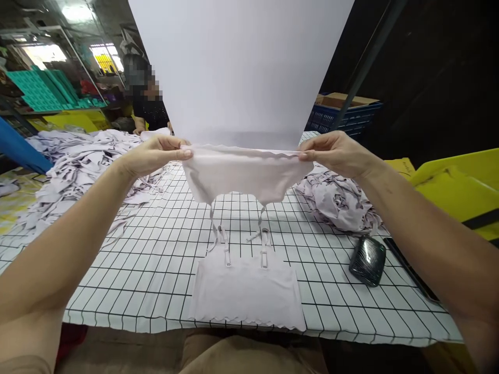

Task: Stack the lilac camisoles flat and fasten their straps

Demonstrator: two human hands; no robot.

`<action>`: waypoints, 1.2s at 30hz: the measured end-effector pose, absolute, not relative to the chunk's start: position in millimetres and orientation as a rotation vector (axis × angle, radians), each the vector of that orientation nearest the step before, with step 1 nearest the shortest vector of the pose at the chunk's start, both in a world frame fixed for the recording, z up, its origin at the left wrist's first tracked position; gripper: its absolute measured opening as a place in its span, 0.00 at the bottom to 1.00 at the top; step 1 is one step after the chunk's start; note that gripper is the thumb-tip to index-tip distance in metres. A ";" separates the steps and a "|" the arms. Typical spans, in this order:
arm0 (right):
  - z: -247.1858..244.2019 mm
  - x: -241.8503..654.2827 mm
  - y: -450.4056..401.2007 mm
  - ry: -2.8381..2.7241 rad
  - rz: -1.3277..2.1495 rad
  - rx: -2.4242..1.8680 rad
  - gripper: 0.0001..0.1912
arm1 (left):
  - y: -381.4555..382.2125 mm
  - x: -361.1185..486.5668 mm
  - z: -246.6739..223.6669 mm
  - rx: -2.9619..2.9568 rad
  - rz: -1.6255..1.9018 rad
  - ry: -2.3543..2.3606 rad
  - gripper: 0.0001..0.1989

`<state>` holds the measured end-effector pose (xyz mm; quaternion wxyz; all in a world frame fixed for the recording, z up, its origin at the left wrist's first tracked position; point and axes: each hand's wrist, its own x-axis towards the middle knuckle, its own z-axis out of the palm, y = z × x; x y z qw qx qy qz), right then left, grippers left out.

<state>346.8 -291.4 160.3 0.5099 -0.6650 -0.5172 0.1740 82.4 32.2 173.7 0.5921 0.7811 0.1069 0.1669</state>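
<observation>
A pale pink bra top (241, 174) with a scalloped edge hangs stretched between my two hands above the table. My left hand (159, 151) pinches its upper left corner between thumb and fingers. At the opposite corner, my right hand (327, 150) grips the same edge. Thin straps dangle from its lower side. Below it, close to the table's front edge, a second pale bra top (247, 293) lies flat with its straps and sliders pointing away from me.
Pale garments (89, 161) are heaped at left; another bundle (339, 200) lies at right. A shiny black object (368, 261) rests on the checked tablecloth (156, 265). A white panel (245, 67) rises ahead. A person (150, 106) sits behind the left heap. Blue crates (346, 114) stand back right.
</observation>
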 end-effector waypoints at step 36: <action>-48.7 184.9 -425.5 -1.645 -0.129 -1.846 0.10 | -132.1 -72.8 -58.3 2.356 0.560 0.101 0.12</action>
